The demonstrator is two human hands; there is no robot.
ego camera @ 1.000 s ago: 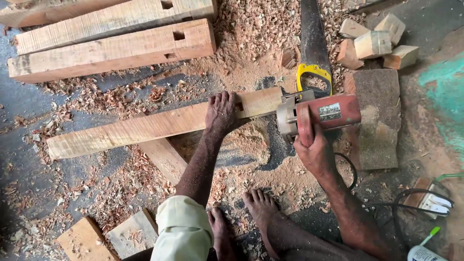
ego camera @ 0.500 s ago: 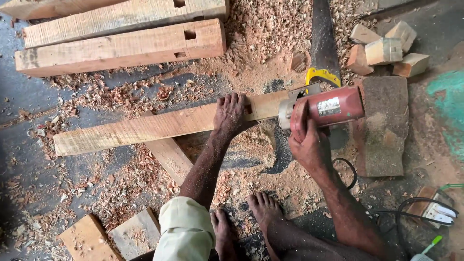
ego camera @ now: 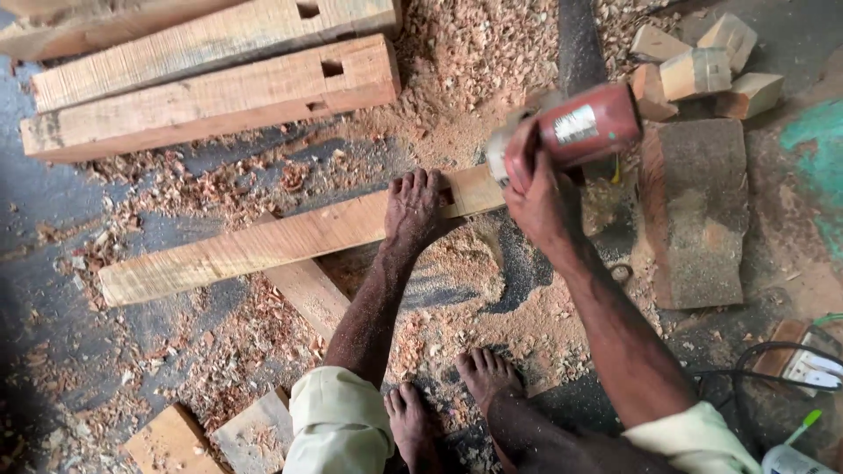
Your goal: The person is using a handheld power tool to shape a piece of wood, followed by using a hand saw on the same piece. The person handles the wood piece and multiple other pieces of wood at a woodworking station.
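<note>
Two hands | left [ego camera: 414, 211] flat on plank [ego camera: 263, 246] | right [ego camera: 537, 195] clamps red power tool [ego camera: 584, 127], blade end hidden

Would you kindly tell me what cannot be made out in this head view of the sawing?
- Blade of the red power tool: blurred by motion and hidden behind the right hand.
- Cut end of the plank: covered by that hand and the tool.
- Part of the plank under the left hand.
- Power strip: cut off by the right edge.
- Top beam: cut off by the upper edge.

Pale cream rolled sleeves [ego camera: 338, 421], bare forearms, 2 bare feet [ego camera: 486, 377].
</note>
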